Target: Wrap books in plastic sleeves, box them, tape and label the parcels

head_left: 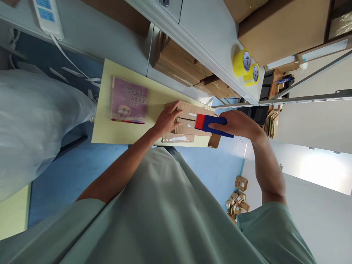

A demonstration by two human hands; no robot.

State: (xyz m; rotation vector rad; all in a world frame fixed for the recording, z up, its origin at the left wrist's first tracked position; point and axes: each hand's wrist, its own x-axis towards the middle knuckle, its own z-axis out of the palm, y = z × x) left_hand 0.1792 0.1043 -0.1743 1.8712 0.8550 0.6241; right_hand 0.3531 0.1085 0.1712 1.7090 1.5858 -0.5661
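your cardboard box (pixel 188 131) is lying on the pale yellow worktop (pixel 121 135) — it is probably handling light and fairly stiff, flaps giving a little at the seam, so its side walls are offering the firmest hold. your left hand (pixel 167 120) is resting on its left end, fingers spreading flat, not gripping. your right hand (pixel 238 124) is wrapping its fingers round the blue-and-red tape dispenser (pixel 213 124) — whether that is touching the box is hard to tell. the box is showing plain brown, with a dark centre seam and whitish label scraps.
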